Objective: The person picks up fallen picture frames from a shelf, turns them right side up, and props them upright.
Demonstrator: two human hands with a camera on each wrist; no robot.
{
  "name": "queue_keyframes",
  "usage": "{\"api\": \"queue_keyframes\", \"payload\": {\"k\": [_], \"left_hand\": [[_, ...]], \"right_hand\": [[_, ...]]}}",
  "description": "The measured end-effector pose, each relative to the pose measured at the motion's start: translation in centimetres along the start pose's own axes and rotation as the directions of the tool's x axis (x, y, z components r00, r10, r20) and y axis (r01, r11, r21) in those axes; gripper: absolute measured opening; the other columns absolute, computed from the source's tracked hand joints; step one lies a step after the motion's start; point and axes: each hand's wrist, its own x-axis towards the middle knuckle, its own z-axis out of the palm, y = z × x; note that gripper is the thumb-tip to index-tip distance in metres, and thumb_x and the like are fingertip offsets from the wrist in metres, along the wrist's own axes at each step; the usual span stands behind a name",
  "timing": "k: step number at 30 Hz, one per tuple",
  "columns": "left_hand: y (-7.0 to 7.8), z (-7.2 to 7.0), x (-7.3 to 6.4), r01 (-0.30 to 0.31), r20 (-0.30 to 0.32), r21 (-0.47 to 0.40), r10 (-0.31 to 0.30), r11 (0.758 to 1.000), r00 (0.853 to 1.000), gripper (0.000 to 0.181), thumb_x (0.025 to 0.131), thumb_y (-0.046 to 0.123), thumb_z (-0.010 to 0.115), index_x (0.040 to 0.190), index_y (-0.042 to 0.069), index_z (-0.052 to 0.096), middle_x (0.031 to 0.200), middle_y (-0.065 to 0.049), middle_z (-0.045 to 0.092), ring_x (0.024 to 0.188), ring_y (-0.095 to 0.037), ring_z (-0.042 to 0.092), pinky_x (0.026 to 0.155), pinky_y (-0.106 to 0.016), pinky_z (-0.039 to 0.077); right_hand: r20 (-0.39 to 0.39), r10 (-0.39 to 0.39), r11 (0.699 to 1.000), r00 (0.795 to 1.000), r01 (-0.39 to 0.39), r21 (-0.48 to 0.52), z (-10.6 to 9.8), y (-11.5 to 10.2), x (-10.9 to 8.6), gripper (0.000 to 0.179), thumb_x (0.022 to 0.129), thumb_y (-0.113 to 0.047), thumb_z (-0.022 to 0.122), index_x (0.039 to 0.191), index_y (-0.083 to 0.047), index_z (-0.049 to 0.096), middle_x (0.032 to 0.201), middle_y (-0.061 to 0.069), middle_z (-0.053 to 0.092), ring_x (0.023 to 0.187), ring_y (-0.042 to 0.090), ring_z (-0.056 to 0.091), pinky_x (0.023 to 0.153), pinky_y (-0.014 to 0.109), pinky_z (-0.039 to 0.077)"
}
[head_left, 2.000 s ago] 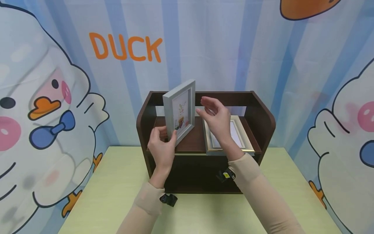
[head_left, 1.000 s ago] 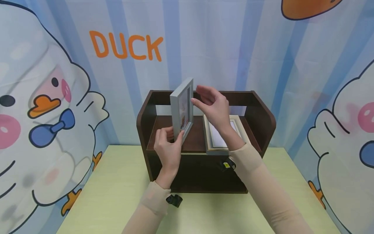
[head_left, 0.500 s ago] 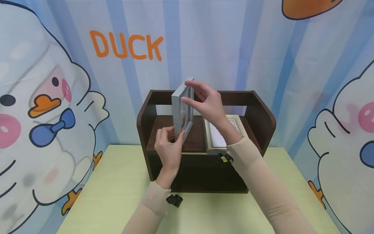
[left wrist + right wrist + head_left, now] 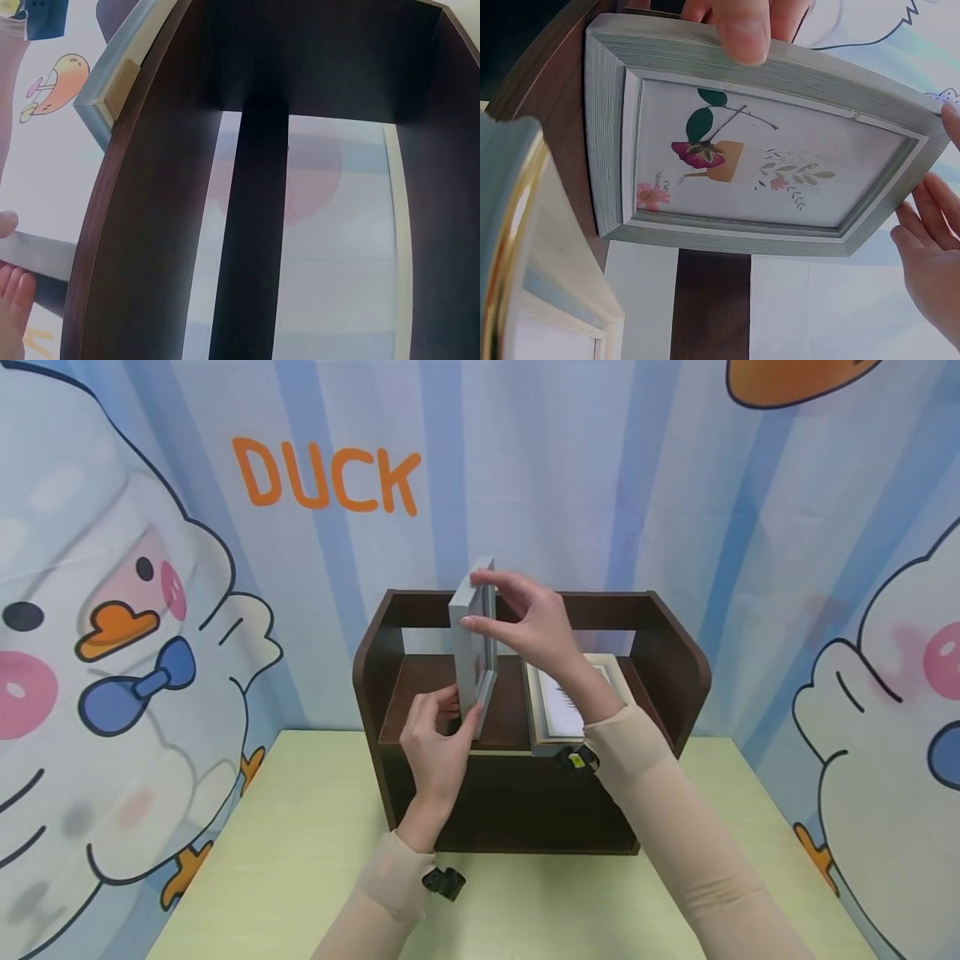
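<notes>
Grey frame: on or just above the upper deck of the shelf (image 4: 412,677), left of centre; we cannot tell whether its foot bears on the board.
Long axis: the grey frame (image 4: 472,664) stands upright, near vertical, rose print facing about 3 o'clock, almost edge-on to us.
Left hand: (image 4: 435,747) at 7 o'clock of the frame, pinching its near edge low down, thumb on the print side, fingers behind.
Right hand: (image 4: 536,622) at 2 o'clock, thumb at the near top corner, fingers bent over the top edge; how firmly, we cannot tell.
Nearer hand: neither; both are at the frame, one low, one high. We judge the foot's bearing on the deck matters most.
Pale frame: (image 4: 558,714) lies flat at 4 o'clock, partly under the right forearm; we'd count it the chief obstacle that way.
Shelf walls: left wall (image 4: 375,672) at 9 o'clock, apart from the frame; back rail towards 12.
Beyond: curtain (image 4: 525,477) at 12, table (image 4: 262,860) under the shelf.
</notes>
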Motion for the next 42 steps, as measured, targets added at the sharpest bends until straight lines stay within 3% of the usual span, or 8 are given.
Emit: {"api": "queue_keyframes", "payload": {"k": [11, 17, 21, 30, 33, 39, 42], "left_hand": [[0.0, -0.7, -0.2, 0.023, 0.109, -0.078, -0.014, 0.997, 0.994, 0.037, 0.076, 0.013, 0.079, 0.111, 0.006, 0.069, 0.096, -0.011, 0.063, 0.082, -0.021, 0.065, 0.075, -0.038, 0.057], [1.9, -1.1, 0.1, 0.042, 0.151, -0.122, -0.023, 0.992, 0.988, 0.038, 0.074, 0.000, 0.078, 0.110, -0.005, 0.066, 0.095, -0.023, 0.061, 0.083, -0.034, 0.064, 0.074, -0.048, 0.056], [3.2, -1.3, 0.3, 0.048, 0.175, -0.117, -0.027, 0.992, 0.984, 0.038, 0.074, -0.003, 0.077, 0.110, -0.008, 0.065, 0.095, -0.025, 0.061, 0.083, -0.037, 0.064, 0.075, -0.046, 0.056], [3.3, -1.0, 0.2, 0.052, 0.210, -0.125, -0.025, 0.991, 0.977, 0.039, 0.075, -0.002, 0.076, 0.112, -0.008, 0.064, 0.096, -0.024, 0.061, 0.084, -0.035, 0.064, 0.076, -0.046, 0.056], [2.8, -0.8, 0.1, 0.062, 0.202, -0.142, -0.032, 0.988, 0.979, 0.038, 0.076, -0.001, 0.076, 0.112, -0.007, 0.065, 0.097, -0.023, 0.061, 0.085, -0.034, 0.064, 0.076, -0.048, 0.056], [0.5, -0.5, -0.2, 0.033, 0.099, -0.119, -0.021, 0.992, 0.995, 0.028, 0.081, 0.006, 0.074, 0.108, 0.000, 0.068, 0.097, -0.015, 0.064, 0.086, -0.027, 0.065, 0.074, -0.043, 0.056], [-0.1, -0.5, -0.3, 0.039, 0.088, -0.092, -0.031, 0.995, 0.996, 0.026, 0.083, 0.009, 0.073, 0.107, 0.001, 0.069, 0.097, -0.012, 0.064, 0.088, -0.023, 0.065, 0.075, -0.039, 0.056]], "right_hand": [[0.037, -0.061, 0.998, 0.997, 0.061, 0.007, -0.4, 0.4, 0.0, 0.044, 0.082, -0.002, 0.072, 0.123, 0.006, 0.058, 0.131, 0.021, 0.054, 0.131, 0.027, 0.045, 0.111, 0.040, 0.035], [0.069, -0.049, 0.999, 0.996, 0.049, 0.000, -0.8, 0.3, 0.0, 0.044, 0.083, -0.003, 0.070, 0.125, 0.005, 0.058, 0.133, 0.020, 0.053, 0.131, 0.026, 0.046, 0.111, 0.039, 0.035], [0.092, -0.047, 0.999, 0.995, 0.046, 0.014, -1.1, 0.4, 0.1, 0.044, 0.084, -0.004, 0.069, 0.126, 0.004, 0.057, 0.134, 0.019, 0.053, 0.130, 0.025, 0.046, 0.111, 0.039, 0.035], [0.117, -0.054, 0.997, 0.992, 0.048, 0.059, -1.6, 1.1, 0.3, 0.044, 0.084, 0.000, 0.068, 0.126, 0.005, 0.056, 0.135, 0.019, 0.053, 0.129, 0.025, 0.047, 0.111, 0.039, 0.035], [0.117, -0.051, 0.997, 0.992, 0.045, 0.057, -1.7, 1.2, 0.3, 0.044, 0.084, 0.000, 0.068, 0.126, 0.005, 0.057, 0.134, 0.018, 0.053, 0.129, 0.024, 0.048, 0.111, 0.036, 0.035], [0.120, -0.048, 0.998, 0.992, 0.041, 0.057, -1.7, 1.3, 0.2, 0.044, 0.084, -0.002, 0.068, 0.127, 0.003, 0.057, 0.134, 0.017, 0.054, 0.129, 0.023, 0.047, 0.111, 0.033, 0.035], [0.118, -0.048, 0.997, 0.992, 0.041, 0.061, -1.6, 1.4, 0.2, 0.044, 0.085, -0.002, 0.068, 0.127, 0.003, 0.057, 0.134, 0.017, 0.054, 0.129, 0.023, 0.048, 0.111, 0.032, 0.035]]}}
